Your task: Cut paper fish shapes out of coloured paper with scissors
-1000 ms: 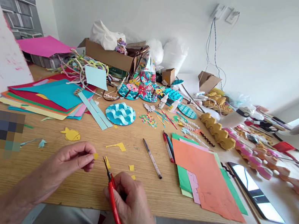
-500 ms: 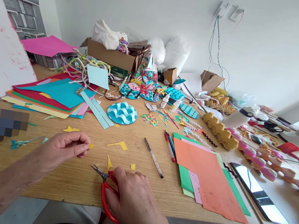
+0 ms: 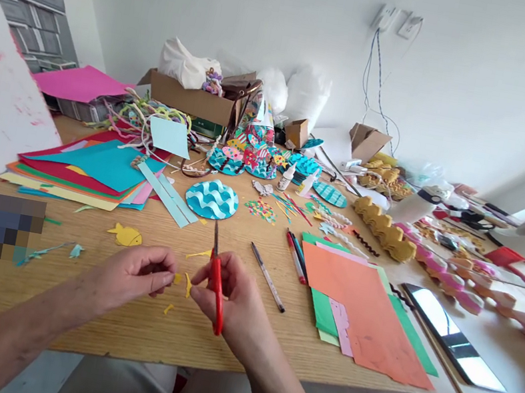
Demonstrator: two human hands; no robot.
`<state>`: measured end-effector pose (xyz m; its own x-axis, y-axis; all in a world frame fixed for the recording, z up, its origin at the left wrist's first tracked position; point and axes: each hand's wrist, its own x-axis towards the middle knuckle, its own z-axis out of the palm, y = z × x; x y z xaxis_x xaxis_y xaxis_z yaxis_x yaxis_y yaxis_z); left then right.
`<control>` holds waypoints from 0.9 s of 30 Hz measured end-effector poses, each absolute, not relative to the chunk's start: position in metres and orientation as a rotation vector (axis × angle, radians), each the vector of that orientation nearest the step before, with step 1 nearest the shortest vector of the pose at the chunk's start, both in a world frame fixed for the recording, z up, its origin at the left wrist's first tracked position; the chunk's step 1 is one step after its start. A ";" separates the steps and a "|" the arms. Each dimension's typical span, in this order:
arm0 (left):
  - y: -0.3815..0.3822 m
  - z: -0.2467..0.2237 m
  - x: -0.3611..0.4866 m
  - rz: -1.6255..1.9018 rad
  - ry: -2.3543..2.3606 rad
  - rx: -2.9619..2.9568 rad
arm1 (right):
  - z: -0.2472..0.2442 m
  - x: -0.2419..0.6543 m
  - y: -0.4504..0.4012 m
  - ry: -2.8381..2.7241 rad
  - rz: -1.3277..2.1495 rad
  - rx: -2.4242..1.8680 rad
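My left hand is closed in a pinch on a small yellow paper piece, whose edge shows past the fingertips. Close by on the right, my right hand grips red-handled scissors, their blades together and pointing away from me. The right thumb and fingers are near a thin yellow scrap; whether they touch it I cannot tell. A yellow paper fish with a drawn eye lies beyond the left hand. A small curved scrap is on the wooden table below the hands.
Stacked coloured paper is at the left, with a wavy blue disc centrally. A pen and orange sheets lie at the right. Further back are glue bottles, yarn, decorated discs and a cardboard box. A mirror-like strip sits far right.
My right hand has swung the scissors so the blades point away from me. My left hand has moved right, nearer to it, uncovering the yellow fish. A small curved scrap now shows below.
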<state>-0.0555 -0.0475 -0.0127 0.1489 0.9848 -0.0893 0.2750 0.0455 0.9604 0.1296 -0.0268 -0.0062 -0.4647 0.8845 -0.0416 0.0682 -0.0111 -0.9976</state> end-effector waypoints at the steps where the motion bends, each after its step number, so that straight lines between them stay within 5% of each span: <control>1: -0.047 -0.011 -0.053 0.857 1.317 1.457 | -0.006 0.127 -0.025 -1.632 1.514 -1.025; 7: -0.045 -0.008 -0.050 0.719 1.308 1.566 | -0.017 0.120 -0.017 -1.810 1.328 -0.978; 17: -0.049 -0.016 -0.025 1.075 1.318 1.346 | -0.018 0.116 -0.021 -1.275 1.570 -0.886; 27: -0.051 -0.011 -0.026 1.021 1.328 1.364 | -0.021 0.120 -0.023 -1.315 1.542 -0.921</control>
<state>-0.0259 -0.0510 -0.0108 0.0642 0.9968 -0.0468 0.2107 0.0323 0.9770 0.1196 -0.0231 -0.0209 -0.3341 0.9425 0.0066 -0.1555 -0.0482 -0.9867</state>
